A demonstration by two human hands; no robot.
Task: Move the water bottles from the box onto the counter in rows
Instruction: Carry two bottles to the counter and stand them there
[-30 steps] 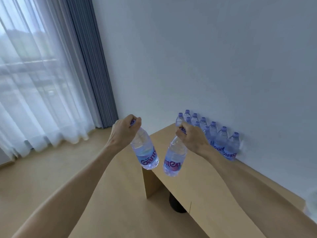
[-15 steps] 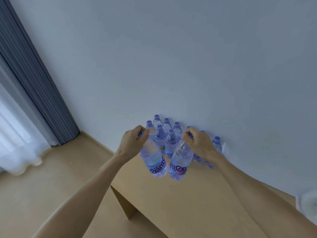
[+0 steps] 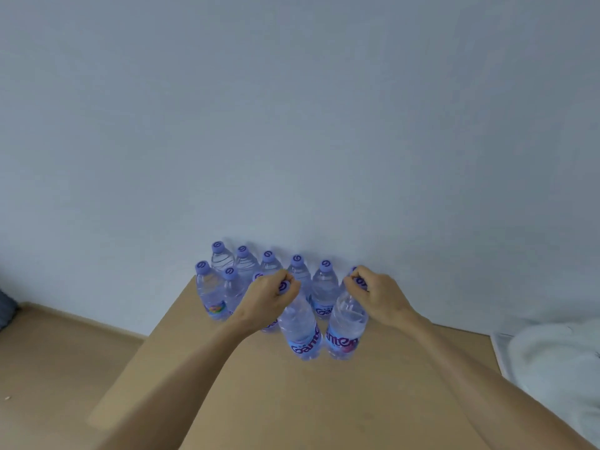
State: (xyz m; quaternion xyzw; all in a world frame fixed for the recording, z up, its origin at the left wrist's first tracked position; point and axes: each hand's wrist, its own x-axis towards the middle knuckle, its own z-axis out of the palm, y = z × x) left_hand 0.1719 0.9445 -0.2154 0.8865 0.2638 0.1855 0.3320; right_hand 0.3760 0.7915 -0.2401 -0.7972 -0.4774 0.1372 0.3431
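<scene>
My left hand (image 3: 269, 298) grips one bottle (image 3: 300, 326) by its cap — my right hand (image 3: 378, 295) another bottle (image 3: 345, 329). Both hang side by side over the counter (image 3: 292, 401).

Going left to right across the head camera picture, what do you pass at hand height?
Front-left bottle → left hand → bottle it holds → bottle held by the right hand → right hand → white cloth.

Each hand (image 3: 271, 298) (image 3: 378, 293) grips a bottle (image 3: 300, 326) (image 3: 346, 328) by its cap above the counter (image 3: 292, 401).
</scene>
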